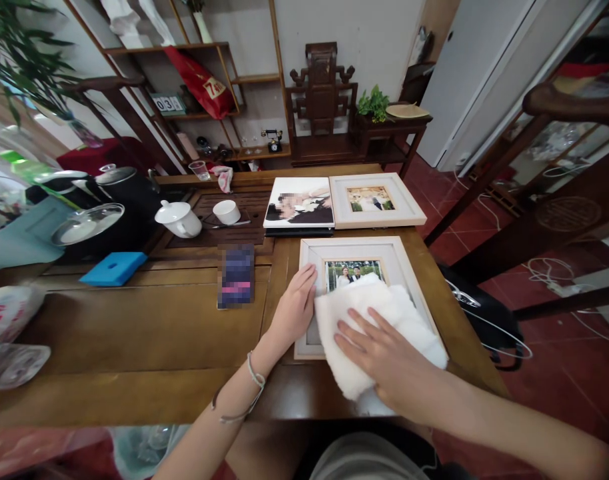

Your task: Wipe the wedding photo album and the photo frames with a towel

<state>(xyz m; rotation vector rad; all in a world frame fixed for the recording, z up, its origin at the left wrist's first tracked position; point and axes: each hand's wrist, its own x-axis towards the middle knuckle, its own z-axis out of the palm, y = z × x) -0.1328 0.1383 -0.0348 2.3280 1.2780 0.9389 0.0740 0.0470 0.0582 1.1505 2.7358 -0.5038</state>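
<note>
A light wooden picture frame (424, 303) lies flat on the table with a photo (352, 272) of two people in its pale mount. Along its left border rests my left hand (300, 297), closed on the edge with the fingers close together; its thumb is hard to see. A fluffy white towel (399, 307) covers the frame's lower right part and hides some of the photo. My right hand (367, 343) presses flat on the towel from above, fingers spread, thumb out of sight.
Behind the frame sit a photo panel (299, 203) and another framed picture (342, 217). To the left are a dark booklet-like item (236, 277), a blue block (113, 268), a lidded white bowl (178, 219), a white cup (226, 212) and a black kettle (127, 193). A dark chair (559, 207) stands right.
</note>
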